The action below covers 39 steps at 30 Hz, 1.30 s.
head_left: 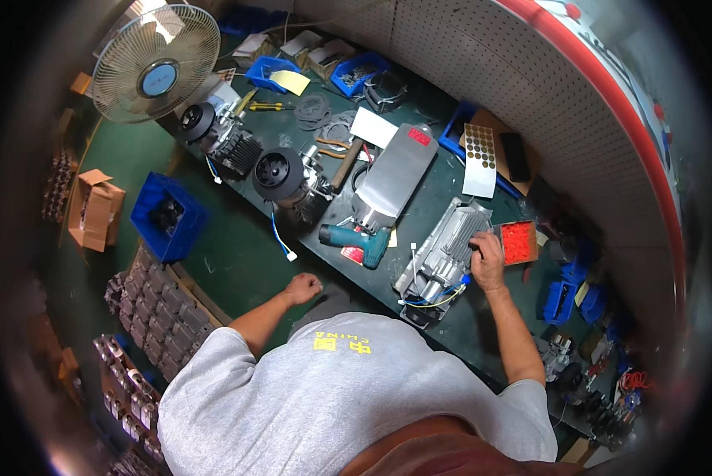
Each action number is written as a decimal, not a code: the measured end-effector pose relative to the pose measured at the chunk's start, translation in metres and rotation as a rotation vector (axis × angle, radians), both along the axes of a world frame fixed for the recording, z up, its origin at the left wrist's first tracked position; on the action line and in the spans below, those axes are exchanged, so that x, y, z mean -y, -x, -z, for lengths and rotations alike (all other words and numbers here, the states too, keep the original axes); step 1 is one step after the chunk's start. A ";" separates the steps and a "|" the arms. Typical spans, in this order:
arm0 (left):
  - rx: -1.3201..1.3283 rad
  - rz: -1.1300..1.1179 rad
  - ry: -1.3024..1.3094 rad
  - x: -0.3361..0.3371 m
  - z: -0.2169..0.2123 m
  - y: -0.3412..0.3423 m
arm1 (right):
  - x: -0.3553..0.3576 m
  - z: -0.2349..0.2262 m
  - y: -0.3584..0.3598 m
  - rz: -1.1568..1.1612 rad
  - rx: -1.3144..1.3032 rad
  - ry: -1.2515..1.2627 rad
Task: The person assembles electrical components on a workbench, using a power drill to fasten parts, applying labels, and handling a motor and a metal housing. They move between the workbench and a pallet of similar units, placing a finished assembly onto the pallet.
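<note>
On the green workbench in front of me lies a finned metal housing [451, 238] with wires and a blue connector at its near end. My right hand [489, 260] is at the right side of this housing, fingers bent over its edge; whether a small part is between them is hidden. My left hand [303, 289] hangs off the near edge of the bench, loosely curled with nothing visible in it. Left of the housing a smooth silver cover [397, 174] lies on the bench. Nearer me is a teal cordless driver [360, 240].
A box of red caps [518, 242] stands right of the housing, near a sheet of round stickers [480, 159]. Two motor units with black fan wheels [278, 173] sit to the left. A desk fan [156, 67] stands far left; a blue crate [166, 216] is on the floor.
</note>
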<state>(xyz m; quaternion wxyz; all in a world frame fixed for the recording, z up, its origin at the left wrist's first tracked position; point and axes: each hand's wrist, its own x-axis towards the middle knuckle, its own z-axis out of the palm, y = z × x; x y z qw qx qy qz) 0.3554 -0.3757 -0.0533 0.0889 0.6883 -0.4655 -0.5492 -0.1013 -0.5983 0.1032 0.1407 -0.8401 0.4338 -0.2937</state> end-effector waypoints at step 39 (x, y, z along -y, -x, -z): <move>0.032 -0.283 -0.144 -0.097 0.098 -0.106 | 0.169 0.044 -0.326 -0.241 -0.183 -0.245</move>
